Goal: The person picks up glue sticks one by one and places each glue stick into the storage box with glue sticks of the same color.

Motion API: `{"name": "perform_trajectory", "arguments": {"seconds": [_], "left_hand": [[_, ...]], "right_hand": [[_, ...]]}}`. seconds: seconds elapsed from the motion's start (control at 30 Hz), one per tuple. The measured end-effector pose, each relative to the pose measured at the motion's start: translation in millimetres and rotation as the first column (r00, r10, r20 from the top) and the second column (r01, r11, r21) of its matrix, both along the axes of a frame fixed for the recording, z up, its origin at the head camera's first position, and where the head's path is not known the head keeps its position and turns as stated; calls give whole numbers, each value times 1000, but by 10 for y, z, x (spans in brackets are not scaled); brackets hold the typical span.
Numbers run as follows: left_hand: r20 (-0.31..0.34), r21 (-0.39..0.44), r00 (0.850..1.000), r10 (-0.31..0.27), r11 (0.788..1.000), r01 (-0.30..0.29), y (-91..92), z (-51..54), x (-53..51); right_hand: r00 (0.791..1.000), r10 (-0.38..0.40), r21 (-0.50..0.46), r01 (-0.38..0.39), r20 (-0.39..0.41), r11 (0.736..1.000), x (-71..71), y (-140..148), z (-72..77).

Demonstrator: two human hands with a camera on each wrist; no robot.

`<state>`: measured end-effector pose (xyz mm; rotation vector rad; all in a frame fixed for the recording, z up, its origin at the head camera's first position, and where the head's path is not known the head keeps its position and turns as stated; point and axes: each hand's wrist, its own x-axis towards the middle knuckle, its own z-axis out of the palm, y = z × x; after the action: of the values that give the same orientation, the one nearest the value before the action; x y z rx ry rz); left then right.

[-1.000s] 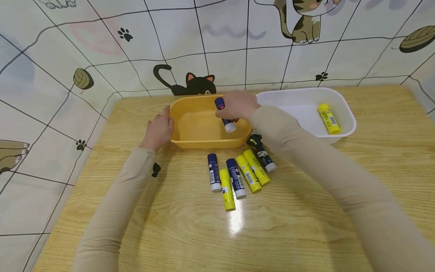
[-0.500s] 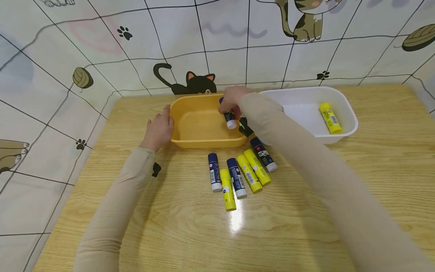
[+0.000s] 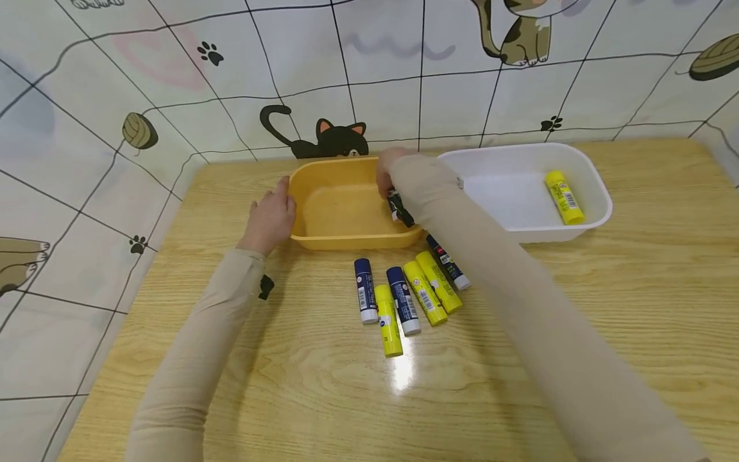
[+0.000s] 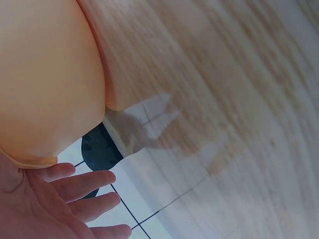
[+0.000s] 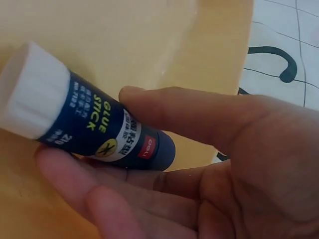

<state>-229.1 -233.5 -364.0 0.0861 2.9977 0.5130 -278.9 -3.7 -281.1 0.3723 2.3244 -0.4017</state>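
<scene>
My right hand [image 3: 390, 172] is inside the right end of the orange bin [image 3: 346, 242], holding a dark blue glue stick [image 5: 107, 117] with a white end. In the right wrist view the thumb lies on one side of the stick and fingers on the other, with the bin's orange surface behind. The left hand [image 3: 271, 218] touches the bin's left end, its fingers fairly straight in the left wrist view. On the table in front lie navy glue sticks [image 3: 365, 292] and yellow glue sticks [image 3: 389, 321], side by side. My right sleeve hides part of the bin's right end.
A white bin [image 3: 502, 186] stands right of the orange one, with a yellow glue stick [image 3: 564, 197] lying in it. Another dark glue stick [image 3: 449, 263] lies near my right forearm. Behind the wooden table [image 3: 300, 385] rises a tiled wall [image 3: 381, 115] with cat drawings.
My right hand has moved slightly right and lower into the orange bin, still holding the dark blue glue stick. The left hand stays at the bin's left end.
</scene>
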Motion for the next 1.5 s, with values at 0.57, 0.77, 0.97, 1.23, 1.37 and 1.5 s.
{"name": "perform_trajectory", "arguments": {"seconds": [0.57, 0.77, 0.97, 1.23, 1.37, 1.5], "left_hand": [[5, 17, 1000, -2, 1000, 1, 19, 34, 10], [-2, 17, 1000, 0, 1000, 0, 1, 16, 0], [-12, 10, 1000, -6, 1000, 6, -9, 4, -1], [-7, 13, 1000, -12, 1000, 12, 10, 10, 10], [-15, 13, 1000, -17, 1000, 17, 5, 10, 9], [-7, 7, 1000, -15, 1000, 15, -9, 1, 4]], "right_hand": [[999, -38, -46, 37, -22, 998, 10, 109, 5], [999, 25, -15, -26, -48, 1000, 3, 177, 82], [946, 324, 67, -321, -35, 945, -101, 221, 63], [886, 428, 22, -431, -176, 902, -72, 420, -55], [881, 400, -18, -418, -255, 908, 6, 492, -63], [873, 392, -50, -423, -291, 905, 97, 532, -18]]}}
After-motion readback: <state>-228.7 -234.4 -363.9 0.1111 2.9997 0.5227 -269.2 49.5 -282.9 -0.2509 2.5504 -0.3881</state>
